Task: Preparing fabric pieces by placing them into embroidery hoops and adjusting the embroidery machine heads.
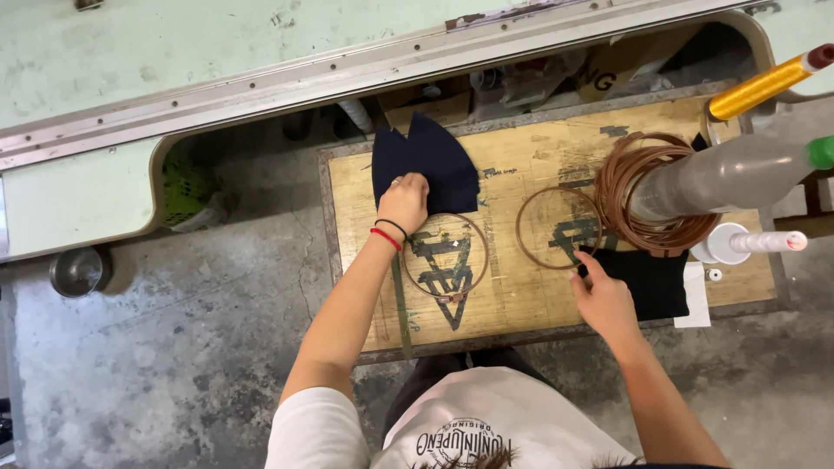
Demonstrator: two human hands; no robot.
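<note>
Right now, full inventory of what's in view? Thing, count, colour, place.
wooden board: 1, tan with dark stencil marks, centre
dark cloth pieces: a small stack, navy, board's far left corner
black cloth: 1, board's near right
single wire rings: 2, brown, flat on the board, left ring and right ring
stack of wire rings: count unclear, brown, board's far right
thread cones: yellow top right; grey with green tip right; white right
metal bowl: 1, grey, floor at left
green basket: 1, under the table at left
pale green table: 1, top
concrete floor: grey
left hand: resting on the dark cloth pieces; red and black bands at the wrist
right hand: at the edge of the black cloth, near the right ring
</note>
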